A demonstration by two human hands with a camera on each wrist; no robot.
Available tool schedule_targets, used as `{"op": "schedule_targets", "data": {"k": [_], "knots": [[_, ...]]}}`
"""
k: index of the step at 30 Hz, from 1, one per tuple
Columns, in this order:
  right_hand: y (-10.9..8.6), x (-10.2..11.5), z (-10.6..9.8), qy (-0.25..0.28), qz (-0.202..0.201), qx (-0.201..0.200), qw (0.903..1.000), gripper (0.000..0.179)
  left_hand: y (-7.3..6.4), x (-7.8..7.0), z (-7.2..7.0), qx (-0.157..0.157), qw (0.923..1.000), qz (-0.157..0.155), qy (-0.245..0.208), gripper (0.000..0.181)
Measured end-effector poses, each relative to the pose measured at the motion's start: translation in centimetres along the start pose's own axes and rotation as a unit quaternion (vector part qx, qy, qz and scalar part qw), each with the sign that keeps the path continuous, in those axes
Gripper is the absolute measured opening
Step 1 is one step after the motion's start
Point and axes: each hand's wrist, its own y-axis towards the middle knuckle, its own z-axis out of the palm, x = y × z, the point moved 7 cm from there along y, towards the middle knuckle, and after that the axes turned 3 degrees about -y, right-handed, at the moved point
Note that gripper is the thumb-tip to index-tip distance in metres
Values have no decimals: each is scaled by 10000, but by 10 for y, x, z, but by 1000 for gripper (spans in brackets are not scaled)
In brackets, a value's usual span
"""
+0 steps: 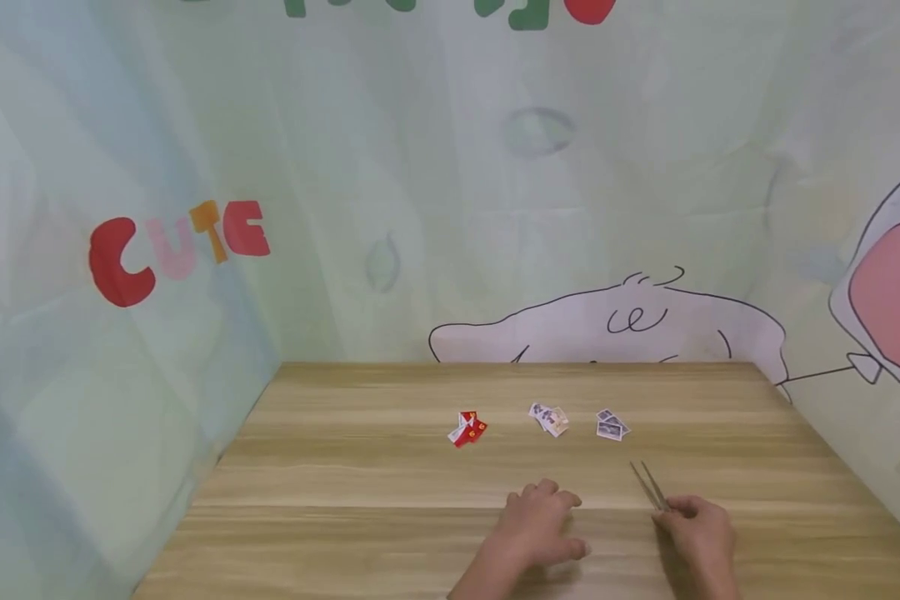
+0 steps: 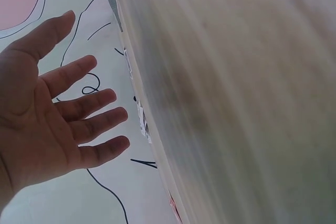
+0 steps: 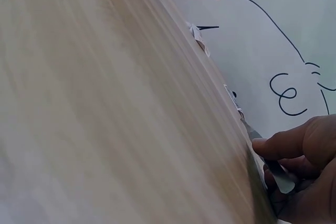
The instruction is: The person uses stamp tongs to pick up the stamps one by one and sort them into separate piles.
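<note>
My right hand (image 1: 699,533) pinches a pair of metal tweezers (image 1: 654,490) low over the table, their two tips spread apart and pointing away from me. In the right wrist view the thumb and fingers press on the tweezers (image 3: 279,177). The left hand (image 1: 537,525) hovers over the wood with spread fingers and holds nothing; its bare palm (image 2: 42,114) shows in the left wrist view. Beyond the tweezers lies a small pile of grey stamp-like papers (image 1: 611,426). Left of it are a pale pile of similar papers (image 1: 550,418) and a red-and-white pile (image 1: 468,429).
The wooden table (image 1: 345,483) ends at a back edge against a printed cloth wall (image 1: 390,183). Another cloth wall with coloured letters (image 1: 123,262) stands along the left side. A drawn balloon (image 1: 896,292) shows on the right wall.
</note>
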Motion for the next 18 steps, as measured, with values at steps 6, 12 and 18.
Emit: {"op": "schedule_targets", "data": {"k": [6, 12, 18], "knots": [[3, -2, 2, -64, 57, 38, 10000, 33, -2, 0, 0, 54, 10000, -3, -70, 54], [5, -4, 3, -48, 24, 74, 10000, 31, -4, -1, -3, -3, 9999, 22, -100, 54], [2, -4, -3, 79, -356, 448, 9983, 39, -12, 1, -8, -26, 10000, 36, -83, 53]]}}
